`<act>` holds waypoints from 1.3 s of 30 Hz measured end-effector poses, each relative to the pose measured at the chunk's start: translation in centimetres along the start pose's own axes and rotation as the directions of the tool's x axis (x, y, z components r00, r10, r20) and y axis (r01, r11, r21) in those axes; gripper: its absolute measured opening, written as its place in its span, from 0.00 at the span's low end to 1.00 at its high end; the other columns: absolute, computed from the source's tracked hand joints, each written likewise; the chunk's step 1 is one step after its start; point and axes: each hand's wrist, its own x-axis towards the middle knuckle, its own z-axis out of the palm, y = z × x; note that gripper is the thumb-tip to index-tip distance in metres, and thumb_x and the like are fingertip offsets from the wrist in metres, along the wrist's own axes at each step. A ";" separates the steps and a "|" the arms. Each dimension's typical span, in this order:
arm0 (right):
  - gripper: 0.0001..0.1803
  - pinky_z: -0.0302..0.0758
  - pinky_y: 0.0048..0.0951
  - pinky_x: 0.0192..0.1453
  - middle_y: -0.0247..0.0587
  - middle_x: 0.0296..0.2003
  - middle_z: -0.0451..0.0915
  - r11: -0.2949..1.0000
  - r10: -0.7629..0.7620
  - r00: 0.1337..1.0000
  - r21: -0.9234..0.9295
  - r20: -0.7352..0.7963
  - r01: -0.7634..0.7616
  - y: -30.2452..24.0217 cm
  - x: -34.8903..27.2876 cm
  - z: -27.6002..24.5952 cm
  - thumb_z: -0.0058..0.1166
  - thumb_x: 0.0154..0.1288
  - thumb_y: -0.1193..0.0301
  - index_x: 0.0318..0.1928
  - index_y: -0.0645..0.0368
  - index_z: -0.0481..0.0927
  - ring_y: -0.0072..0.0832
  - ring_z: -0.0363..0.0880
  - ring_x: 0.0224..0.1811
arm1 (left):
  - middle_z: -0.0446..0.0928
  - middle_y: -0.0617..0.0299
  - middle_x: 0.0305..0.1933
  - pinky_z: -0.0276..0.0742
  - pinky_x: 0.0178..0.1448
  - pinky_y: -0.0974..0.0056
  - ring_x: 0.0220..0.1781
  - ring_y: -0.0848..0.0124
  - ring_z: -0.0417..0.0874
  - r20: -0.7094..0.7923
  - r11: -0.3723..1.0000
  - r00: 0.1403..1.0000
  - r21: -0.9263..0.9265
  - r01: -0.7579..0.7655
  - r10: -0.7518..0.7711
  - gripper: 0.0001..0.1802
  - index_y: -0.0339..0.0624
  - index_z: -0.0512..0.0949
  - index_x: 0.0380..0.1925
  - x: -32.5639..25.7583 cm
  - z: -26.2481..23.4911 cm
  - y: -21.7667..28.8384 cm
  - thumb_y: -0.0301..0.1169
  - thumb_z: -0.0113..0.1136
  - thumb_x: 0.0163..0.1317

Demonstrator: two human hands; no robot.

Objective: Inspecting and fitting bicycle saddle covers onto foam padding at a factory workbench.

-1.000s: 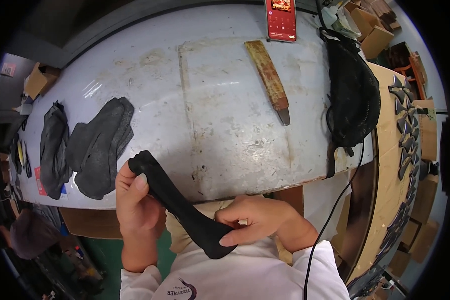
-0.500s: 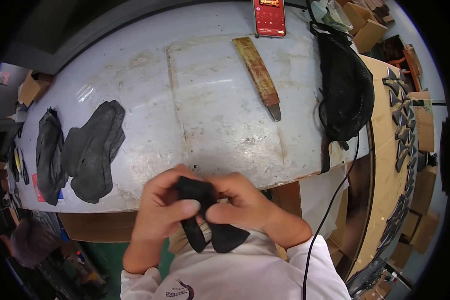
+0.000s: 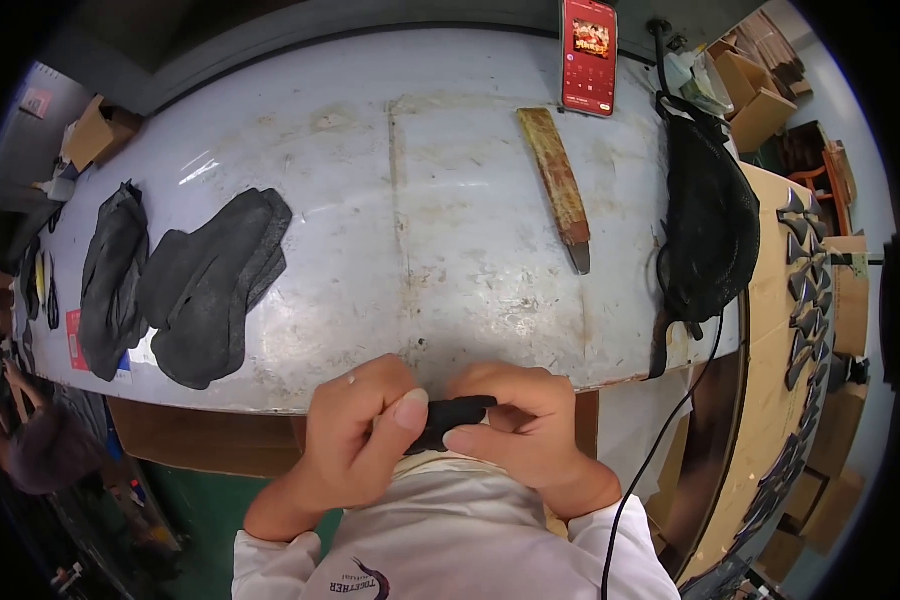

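One held cloth point(image 3: 458, 411), one phone point(image 3: 590, 72)

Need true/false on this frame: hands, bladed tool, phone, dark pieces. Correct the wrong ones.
1. Left hand and right hand both grip the black piece. True.
2. The bladed tool lies on the table, right of the dark grey pieces. True.
3. The phone's screen is mainly red. True.
4. The bladed tool points away from the hands. False: its blade is at the end nearer them.
5. The black piece lies on the table. False: it is in the hands.
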 end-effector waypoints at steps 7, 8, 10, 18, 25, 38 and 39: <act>0.11 0.74 0.21 0.41 0.39 0.38 0.82 0.898 0.214 0.974 0.379 0.072 -0.225 -0.7 -0.4 0.6 0.63 0.61 0.82 0.44 0.70 0.80 0.21 0.78 0.37 | 0.67 0.62 0.23 0.61 0.28 0.68 0.24 0.76 0.66 -0.027 0.986 0.986 -0.015 -0.166 0.165 0.12 0.35 0.71 0.26 0.3 0.9 -0.6 0.28 0.51 0.70; 0.11 0.76 0.23 0.44 0.39 0.40 0.82 0.817 0.242 0.961 0.507 0.131 -0.275 -0.1 -0.3 0.6 0.61 0.62 0.81 0.45 0.70 0.80 0.22 0.79 0.39 | 0.66 0.63 0.22 0.61 0.29 0.68 0.24 0.75 0.65 -0.115 0.968 0.961 0.033 -0.249 0.251 0.14 0.36 0.70 0.25 0.3 1.5 -0.3 0.30 0.50 0.72; 0.11 0.77 0.25 0.47 0.40 0.41 0.82 0.718 0.264 0.945 0.615 0.191 -0.325 0.1 -0.1 0.6 0.60 0.64 0.81 0.46 0.70 0.80 0.23 0.81 0.41 | 0.66 0.62 0.22 0.61 0.28 0.67 0.23 0.72 0.66 -0.026 0.990 0.998 -0.129 -0.052 0.049 0.14 0.36 0.70 0.25 0.5 0.8 0.1 0.30 0.52 0.70; 0.08 0.80 0.30 0.45 0.44 0.39 0.84 0.769 0.248 0.969 0.611 -0.011 -0.190 0.2 0.5 0.9 0.56 0.66 0.80 0.45 0.70 0.79 0.26 0.82 0.40 | 0.65 0.64 0.20 0.61 0.27 0.66 0.23 0.78 0.64 0.145 0.987 0.986 -0.128 0.096 -0.077 0.16 0.38 0.70 0.22 -0.1 -0.6 0.2 0.31 0.52 0.71; 0.09 0.82 0.30 0.42 0.45 0.38 0.84 0.626 0.342 0.938 0.729 0.062 -0.276 -0.6 1.0 1.1 0.57 0.67 0.78 0.45 0.69 0.79 0.28 0.84 0.37 | 0.68 0.69 0.22 0.63 0.30 0.70 0.26 0.82 0.65 0.078 0.993 0.993 -0.082 -0.080 0.087 0.15 0.38 0.71 0.24 0.4 -0.1 -0.5 0.33 0.54 0.71; 0.12 0.80 0.30 0.43 0.50 0.43 0.82 0.865 -0.478 0.787 -0.366 -0.390 0.344 -1.0 2.1 3.5 0.59 0.62 0.81 0.47 0.70 0.79 0.32 0.83 0.39 | 0.70 0.65 0.15 0.61 0.23 0.69 0.19 0.80 0.68 0.162 0.962 0.969 -0.170 0.214 -0.187 0.13 0.36 0.77 0.23 -0.1 -1.3 2.1 0.31 0.64 0.64; 0.12 0.80 0.30 0.43 0.50 0.43 0.82 0.863 -0.482 0.784 -0.367 -0.391 0.348 -1.3 1.5 3.3 0.59 0.62 0.81 0.47 0.70 0.79 0.32 0.83 0.39 | 0.70 0.65 0.15 0.61 0.23 0.69 0.18 0.79 0.69 0.057 0.982 0.992 -0.143 0.122 -0.115 0.12 0.36 0.78 0.23 0.0 -1.5 2.2 0.30 0.64 0.64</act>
